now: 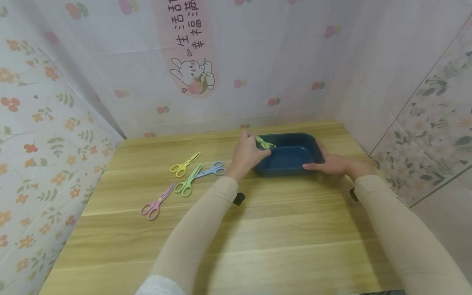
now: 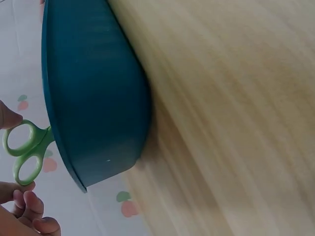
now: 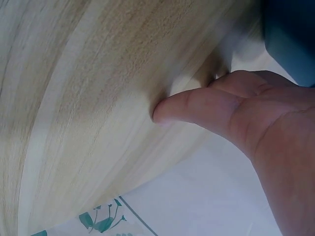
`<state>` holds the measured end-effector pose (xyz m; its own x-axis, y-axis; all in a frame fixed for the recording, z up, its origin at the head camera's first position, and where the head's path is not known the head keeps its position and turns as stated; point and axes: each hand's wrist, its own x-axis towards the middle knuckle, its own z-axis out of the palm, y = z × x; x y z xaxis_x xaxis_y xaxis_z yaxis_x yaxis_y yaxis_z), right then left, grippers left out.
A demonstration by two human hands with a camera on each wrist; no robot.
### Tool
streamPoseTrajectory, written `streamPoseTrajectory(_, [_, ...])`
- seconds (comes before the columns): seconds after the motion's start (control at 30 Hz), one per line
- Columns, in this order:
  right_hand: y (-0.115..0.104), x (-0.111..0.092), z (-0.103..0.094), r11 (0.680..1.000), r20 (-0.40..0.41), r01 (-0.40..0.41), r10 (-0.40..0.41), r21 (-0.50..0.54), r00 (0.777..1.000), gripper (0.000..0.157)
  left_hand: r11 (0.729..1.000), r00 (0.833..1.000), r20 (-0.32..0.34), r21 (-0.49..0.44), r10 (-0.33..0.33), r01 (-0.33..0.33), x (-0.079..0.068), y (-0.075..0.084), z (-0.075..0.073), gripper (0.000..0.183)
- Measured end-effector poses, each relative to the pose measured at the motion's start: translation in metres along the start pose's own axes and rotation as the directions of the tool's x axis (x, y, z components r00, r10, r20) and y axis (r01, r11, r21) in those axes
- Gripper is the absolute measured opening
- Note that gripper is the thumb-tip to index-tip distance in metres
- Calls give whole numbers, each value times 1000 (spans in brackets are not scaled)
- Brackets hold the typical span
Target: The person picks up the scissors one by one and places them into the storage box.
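My left hand [image 1: 248,153] holds green scissors [image 1: 265,143] at the left end of a dark blue plastic bin [image 1: 284,172]. In the left wrist view the scissors' handle loops [image 2: 30,167] stick out past the bin's rim, fingertips at both loops, while the blades are hidden behind the wall [image 2: 93,98]. My right hand [image 1: 333,163] grips the bin's right end, its thumb over the front corner and fingers along the end wall. Seen from the right wrist, that hand [image 3: 266,108] lies low beside the bin [image 3: 288,49], one fingertip close to the tabletop.
Left of the bin, yellow [image 1: 180,169], light green [image 1: 187,186], blue [image 1: 215,169] and pink scissors [image 1: 153,209] lie on the wooden table [image 1: 280,246]. The light green and blue pairs meet at their blades. A printed curtain [image 1: 258,61] hangs behind the table.
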<state>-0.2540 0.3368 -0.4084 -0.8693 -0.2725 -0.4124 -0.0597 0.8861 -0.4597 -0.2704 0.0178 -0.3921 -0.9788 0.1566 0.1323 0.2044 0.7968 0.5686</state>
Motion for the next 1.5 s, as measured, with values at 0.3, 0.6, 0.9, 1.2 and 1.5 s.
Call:
streamPoseTrajectory(0.3, [1,5,2,999,3,11,-11,36,1000,128,998,998,66,54,15,-18,2,-5,10,86])
streamPoseTrajectory(0.6, [-2,6,2,998,3,13,-13,54,1000,129,987,988,155,157,12,-37,24,-11,9,56])
streamPoseTrajectory(0.9, [0,4,2,999,4,11,-11,45,1000,128,957,953,295,255,61,-140,48,-23,5,37])
streamPoseTrajectory(1.2, [1,2,4,998,-12,25,-25,55,1000,127,941,948,315,307,44,-146,45,-23,5,36])
streamPoseTrajectory(1.5, [3,3,6,999,-10,14,-14,45,1000,128,937,955,289,310,67,-160,46,-24,9,34])
